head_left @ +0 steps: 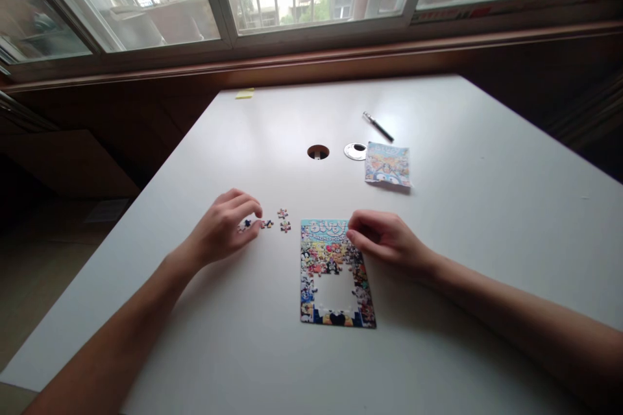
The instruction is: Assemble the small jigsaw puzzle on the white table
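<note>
A partly assembled jigsaw puzzle (306, 298) with a colourful cartoon picture lies flat on the table, with a white gap in its lower middle. My left hand (226, 224) is at the left, thumb and forefinger curved and apart around loose puzzle pieces (267, 224). One dark piece shows partly beneath its fingers. Two more pieces, an upper one (283, 213) and a lower one (285, 226), lie between that hand and the puzzle. Over the puzzle's upper right edge, my right hand (384, 237) is closed, thumb and fingertips together; whatever they pinch is hidden.
Behind the puzzle, a crumpled picture sheet (388, 164) touches a round metal cover (354, 152). A round cable hole (318, 152) opens in the white table (219, 350). Farther back are a black pen (378, 127) and a yellow sticky note (244, 93), with windows beyond.
</note>
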Available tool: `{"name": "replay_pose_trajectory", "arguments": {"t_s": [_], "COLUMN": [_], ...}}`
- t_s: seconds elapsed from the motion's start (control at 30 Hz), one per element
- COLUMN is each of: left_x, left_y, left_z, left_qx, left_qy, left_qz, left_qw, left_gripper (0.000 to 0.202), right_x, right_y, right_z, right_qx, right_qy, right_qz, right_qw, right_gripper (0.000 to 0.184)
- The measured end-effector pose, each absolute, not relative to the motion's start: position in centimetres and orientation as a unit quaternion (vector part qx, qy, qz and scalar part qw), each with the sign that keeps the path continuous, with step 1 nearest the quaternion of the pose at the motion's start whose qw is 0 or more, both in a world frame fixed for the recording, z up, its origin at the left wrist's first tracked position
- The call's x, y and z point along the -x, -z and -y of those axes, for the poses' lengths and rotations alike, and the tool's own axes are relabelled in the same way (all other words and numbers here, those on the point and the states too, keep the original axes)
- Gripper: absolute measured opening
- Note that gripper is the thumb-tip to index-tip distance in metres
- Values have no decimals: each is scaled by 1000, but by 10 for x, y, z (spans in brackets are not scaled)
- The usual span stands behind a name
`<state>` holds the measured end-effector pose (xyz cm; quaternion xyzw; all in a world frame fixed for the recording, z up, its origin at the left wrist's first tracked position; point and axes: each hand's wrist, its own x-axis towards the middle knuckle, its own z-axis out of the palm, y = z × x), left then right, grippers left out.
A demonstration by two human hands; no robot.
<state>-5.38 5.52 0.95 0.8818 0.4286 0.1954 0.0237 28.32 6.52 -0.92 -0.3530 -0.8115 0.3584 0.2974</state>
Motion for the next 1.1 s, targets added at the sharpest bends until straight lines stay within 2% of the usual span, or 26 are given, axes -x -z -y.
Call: {"name": "replay_pose_trajectory", "arguments": {"t_s": [0.13, 0.37, 0.7, 0.83, 0.97, 1.1], "left_x": [29, 23, 21, 21, 21, -4], "left_y": [-4, 5, -3, 1, -2, -13], "left_z": [-48, -54, -54, -57, -60, -46], "left_qx": [-900, -881, -832, -833, -844, -860], "left_qy": [-180, -207, -212, -213, -235, -264], "left_qz": [-396, -425, -513, -511, -481, -429], "left_qw": [-4, -25, 7, 3, 15, 80], "left_gripper": [14, 19, 8, 10, 9, 7], "right_x": [-283, -280, -279, -277, -275, -274], "right_y": [10, 8, 8, 8, 10, 13], "right_z": [-65, -64, -64, -64, -65, -68], "right_qx": [352, 349, 347, 345, 394, 441], "right_qy": [-363, -365, -360, -352, -285, -207], "right_qz": [809, 808, 808, 811, 800, 796], "right_qw": [299, 303, 310, 315, 351, 360], "right_gripper": [17, 15, 15, 15, 16, 16]}}
